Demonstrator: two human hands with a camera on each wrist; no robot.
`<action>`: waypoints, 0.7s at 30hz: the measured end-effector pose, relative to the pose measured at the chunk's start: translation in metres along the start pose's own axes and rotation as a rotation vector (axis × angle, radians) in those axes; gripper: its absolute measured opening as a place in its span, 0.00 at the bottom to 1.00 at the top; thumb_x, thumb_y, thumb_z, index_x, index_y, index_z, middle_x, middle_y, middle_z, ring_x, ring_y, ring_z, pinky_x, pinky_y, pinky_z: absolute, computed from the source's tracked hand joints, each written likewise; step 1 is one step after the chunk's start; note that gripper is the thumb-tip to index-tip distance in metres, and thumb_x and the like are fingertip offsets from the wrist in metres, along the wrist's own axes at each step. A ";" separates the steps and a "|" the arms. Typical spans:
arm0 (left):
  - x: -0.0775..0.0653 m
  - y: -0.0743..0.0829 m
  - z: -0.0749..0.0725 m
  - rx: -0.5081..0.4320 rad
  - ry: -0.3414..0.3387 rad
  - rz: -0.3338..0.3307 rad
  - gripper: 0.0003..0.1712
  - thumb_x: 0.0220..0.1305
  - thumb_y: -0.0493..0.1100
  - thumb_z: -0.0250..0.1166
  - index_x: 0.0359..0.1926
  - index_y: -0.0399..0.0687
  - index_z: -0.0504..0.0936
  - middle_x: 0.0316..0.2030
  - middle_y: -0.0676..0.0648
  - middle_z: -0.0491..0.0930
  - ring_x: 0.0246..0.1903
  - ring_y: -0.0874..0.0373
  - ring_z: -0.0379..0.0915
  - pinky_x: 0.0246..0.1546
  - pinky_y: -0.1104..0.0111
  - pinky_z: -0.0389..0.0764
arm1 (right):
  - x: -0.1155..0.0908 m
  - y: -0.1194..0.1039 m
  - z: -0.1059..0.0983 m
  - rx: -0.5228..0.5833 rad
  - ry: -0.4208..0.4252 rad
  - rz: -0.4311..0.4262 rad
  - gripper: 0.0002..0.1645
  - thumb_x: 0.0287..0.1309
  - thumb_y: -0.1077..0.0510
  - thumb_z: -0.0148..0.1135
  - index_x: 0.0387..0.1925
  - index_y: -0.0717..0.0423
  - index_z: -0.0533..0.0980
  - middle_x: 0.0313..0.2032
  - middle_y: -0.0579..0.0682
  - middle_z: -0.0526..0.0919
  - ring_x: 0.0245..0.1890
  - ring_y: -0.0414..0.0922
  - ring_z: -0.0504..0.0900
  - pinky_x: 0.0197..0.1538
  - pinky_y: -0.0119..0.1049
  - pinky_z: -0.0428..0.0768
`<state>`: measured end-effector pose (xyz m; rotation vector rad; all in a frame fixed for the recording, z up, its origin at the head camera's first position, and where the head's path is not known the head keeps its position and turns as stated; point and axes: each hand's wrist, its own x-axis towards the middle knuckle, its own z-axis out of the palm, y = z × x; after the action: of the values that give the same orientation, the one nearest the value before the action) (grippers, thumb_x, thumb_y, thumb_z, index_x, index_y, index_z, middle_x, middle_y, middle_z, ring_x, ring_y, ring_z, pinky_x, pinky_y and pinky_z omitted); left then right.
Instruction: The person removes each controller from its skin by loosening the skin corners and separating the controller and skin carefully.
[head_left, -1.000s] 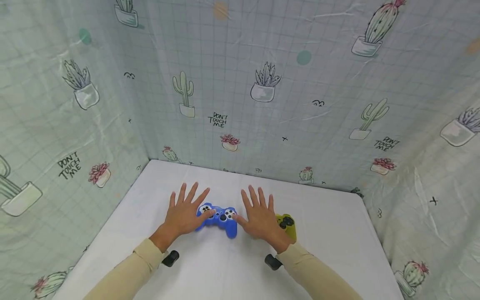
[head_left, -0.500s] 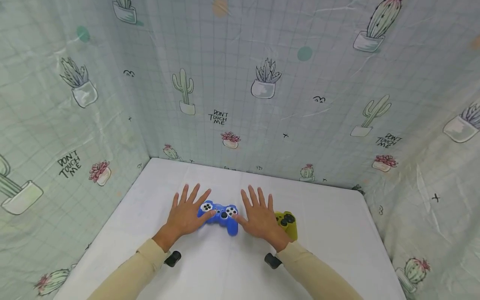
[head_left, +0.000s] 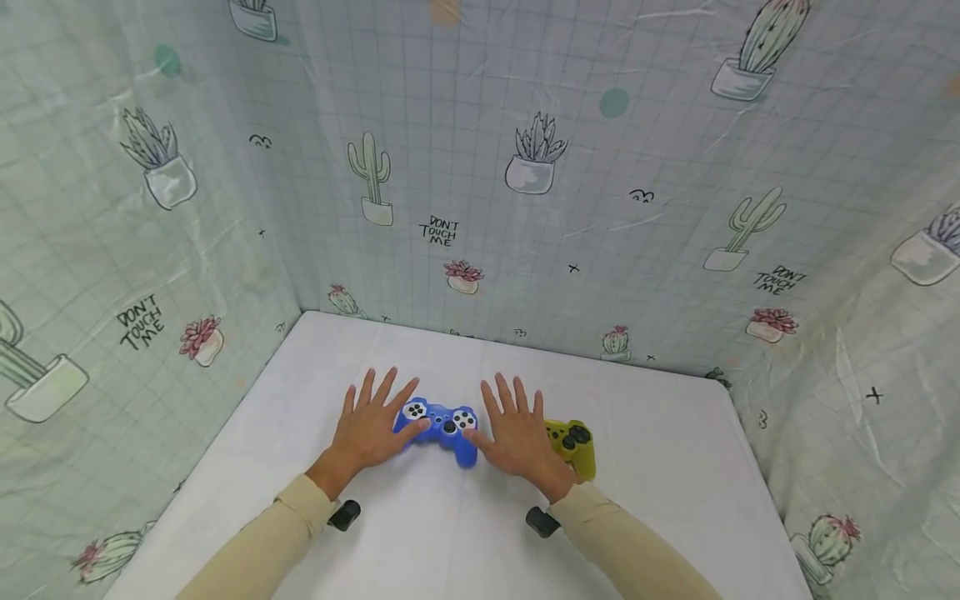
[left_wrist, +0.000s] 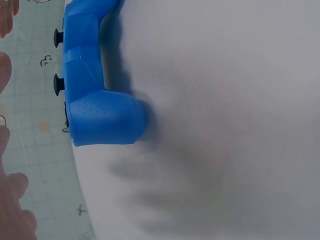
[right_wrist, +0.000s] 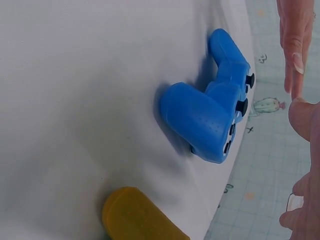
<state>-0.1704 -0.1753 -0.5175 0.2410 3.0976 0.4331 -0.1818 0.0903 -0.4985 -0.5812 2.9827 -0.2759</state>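
Note:
A blue game controller (head_left: 438, 419) lies buttons up on the white table, between my two hands in the head view. My left hand (head_left: 367, 433) is spread flat over its left side, the thumb overlapping it in view. To the right, my right hand (head_left: 517, 437) is likewise spread, with its thumb tip across the controller's right edge. Both wrist views show the hands raised above the blue controller (right_wrist: 205, 115), apart from it. A yellow-green game controller (head_left: 577, 446) lies partly hidden behind my right hand and wrist; its rounded grip (right_wrist: 140, 215) shows in the right wrist view. Neither hand holds anything.
The white tabletop (head_left: 450, 533) runs back to a cactus-print cloth (head_left: 480, 208), which also hangs along both sides. Dark wrist-worn devices, one on the left wrist (head_left: 345, 515) and one on the right (head_left: 542, 522), stick out inward.
The head view has tilted slightly, so the controllers and table sit a little higher in it. Both hands keep the same spread pose and have barely moved in the picture.

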 end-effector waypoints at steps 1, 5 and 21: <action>0.000 0.000 0.000 0.000 0.004 0.001 0.48 0.69 0.75 0.54 0.82 0.61 0.58 0.83 0.38 0.49 0.82 0.29 0.35 0.77 0.30 0.42 | 0.000 0.000 0.001 0.004 0.001 -0.001 0.53 0.70 0.24 0.47 0.84 0.46 0.50 0.85 0.55 0.46 0.84 0.62 0.43 0.80 0.72 0.43; 0.000 -0.001 0.001 -0.010 0.007 0.002 0.48 0.69 0.75 0.55 0.82 0.61 0.59 0.83 0.38 0.49 0.82 0.28 0.35 0.77 0.29 0.42 | 0.000 -0.001 0.003 0.005 -0.002 0.001 0.53 0.70 0.23 0.47 0.84 0.46 0.50 0.85 0.54 0.45 0.84 0.62 0.43 0.80 0.72 0.43; -0.001 -0.005 0.006 -0.018 0.005 0.003 0.48 0.69 0.74 0.55 0.82 0.60 0.58 0.83 0.38 0.49 0.82 0.29 0.35 0.78 0.31 0.43 | 0.003 -0.001 0.013 -0.011 -0.045 0.007 0.54 0.70 0.22 0.46 0.84 0.45 0.48 0.85 0.54 0.45 0.85 0.61 0.43 0.81 0.70 0.45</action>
<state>-0.1704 -0.1785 -0.5243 0.2444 3.0968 0.4619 -0.1828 0.0857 -0.5114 -0.5703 2.9447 -0.2421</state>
